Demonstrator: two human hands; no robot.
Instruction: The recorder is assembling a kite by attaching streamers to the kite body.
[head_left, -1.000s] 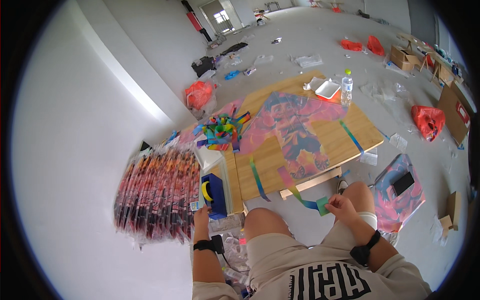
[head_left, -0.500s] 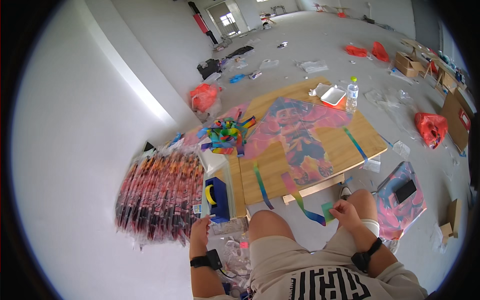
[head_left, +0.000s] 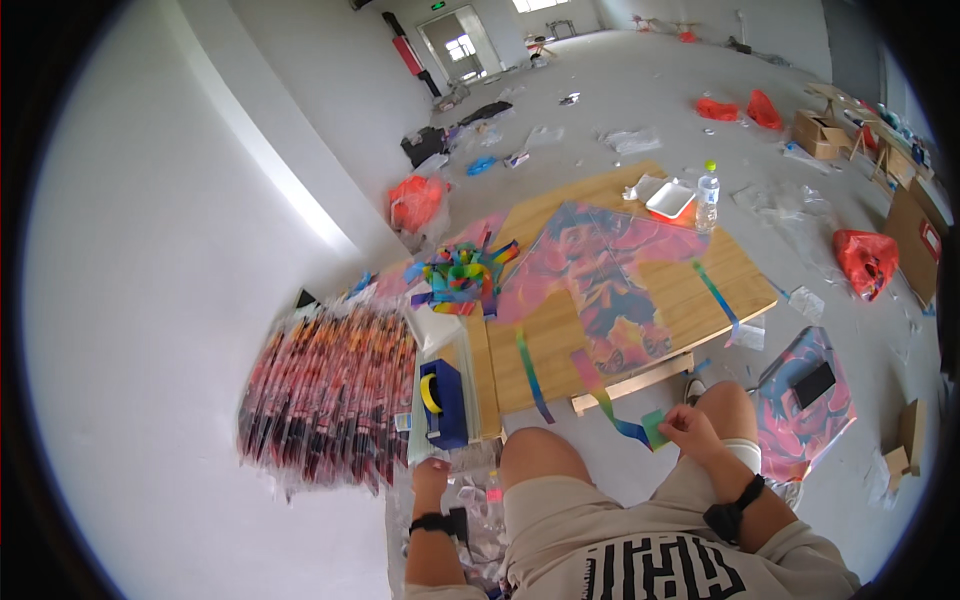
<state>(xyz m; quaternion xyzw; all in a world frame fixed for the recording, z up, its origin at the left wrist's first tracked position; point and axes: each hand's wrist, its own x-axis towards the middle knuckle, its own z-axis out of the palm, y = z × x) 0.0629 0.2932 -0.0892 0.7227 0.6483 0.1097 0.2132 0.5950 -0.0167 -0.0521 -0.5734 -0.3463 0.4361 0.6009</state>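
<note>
A printed kite (head_left: 610, 270), pink with a cartoon figure, lies spread on the wooden board (head_left: 690, 325). From its lower edge a rainbow ribbon (head_left: 622, 425) runs off the board toward me. My right hand (head_left: 692, 433) pinches the green end of that ribbon above my knees. Two more ribbon strips hang from the kite, a left ribbon (head_left: 530, 365) and a right ribbon (head_left: 714, 290). Just in front of the blue tape dispenser (head_left: 450, 412), which holds a yellow-cored roll, my left hand (head_left: 431, 476) is closed, apart from it. Whatever its fingers hold is too small to make out.
Packed kites in clear plastic (head_left: 325, 400) lie in a wide stack on the left. A heap of rainbow ribbons (head_left: 465, 275) sits at the board's left. A water bottle (head_left: 707, 200) and a white tray (head_left: 670, 199) stand at the far edge. A dark phone (head_left: 813, 384) rests at right.
My left hand has drawn back toward me from the tape dispenser's front end. My right hand keeps its pinch on the ribbon, nearly still. The whole view has shifted slightly.
</note>
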